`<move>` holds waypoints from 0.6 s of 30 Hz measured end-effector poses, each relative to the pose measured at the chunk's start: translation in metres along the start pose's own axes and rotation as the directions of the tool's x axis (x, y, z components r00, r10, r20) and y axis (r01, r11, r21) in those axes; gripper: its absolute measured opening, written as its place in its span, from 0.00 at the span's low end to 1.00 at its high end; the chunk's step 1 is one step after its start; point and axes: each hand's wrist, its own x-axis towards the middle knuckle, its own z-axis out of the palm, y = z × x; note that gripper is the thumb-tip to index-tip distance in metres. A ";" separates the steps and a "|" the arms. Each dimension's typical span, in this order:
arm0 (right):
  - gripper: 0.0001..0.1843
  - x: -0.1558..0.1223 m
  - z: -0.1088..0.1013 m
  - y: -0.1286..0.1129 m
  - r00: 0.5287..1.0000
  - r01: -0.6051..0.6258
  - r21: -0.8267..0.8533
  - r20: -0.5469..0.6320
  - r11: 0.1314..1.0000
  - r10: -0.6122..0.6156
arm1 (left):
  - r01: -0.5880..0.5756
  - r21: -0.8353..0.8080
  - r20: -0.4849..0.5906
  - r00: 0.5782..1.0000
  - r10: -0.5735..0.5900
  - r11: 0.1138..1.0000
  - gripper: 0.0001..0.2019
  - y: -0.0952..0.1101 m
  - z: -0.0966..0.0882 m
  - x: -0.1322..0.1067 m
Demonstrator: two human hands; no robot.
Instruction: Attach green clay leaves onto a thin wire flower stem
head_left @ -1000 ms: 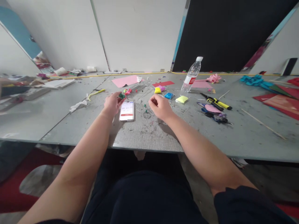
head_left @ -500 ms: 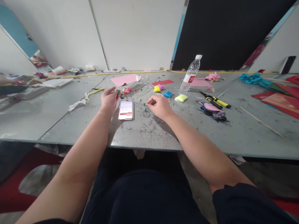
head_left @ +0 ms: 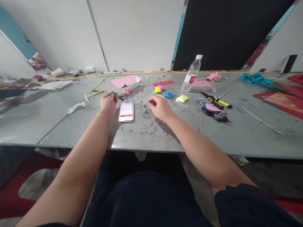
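Observation:
My left hand (head_left: 108,102) rests on the grey table (head_left: 71,126), its fingers curled round a small green lump (head_left: 114,94). A phone (head_left: 126,112) with a lit screen lies between my hands. My right hand (head_left: 159,106) sits just right of the phone with fingers pinched together; what they hold is too small to name. A thin green-tipped wire (head_left: 145,108) and a small wire ring (head_left: 147,115) lie just left of its fingertips. Small pink pieces (head_left: 127,92) and thin wires lie beyond the phone.
Yellow (head_left: 157,90), blue (head_left: 169,95) and pale yellow (head_left: 182,98) clay packets lie behind my right hand. A water bottle (head_left: 191,74), pink paper (head_left: 125,81), yellow-handled tools (head_left: 216,101), scissors (head_left: 216,116), a wooden stick (head_left: 262,121) and red sheets (head_left: 284,101) spread to the right. Clutter lies far left.
My left hand closed more tightly round the green lump and drew back slightly. My right hand shifted a little left toward the green-tipped wire, staying pinched.

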 end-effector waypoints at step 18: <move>0.09 -0.001 0.001 0.003 0.998 -0.047 0.020 0.045 0.999 0.046 | -0.108 0.217 0.058 0.994 0.098 0.970 0.09 -0.009 -0.005 0.007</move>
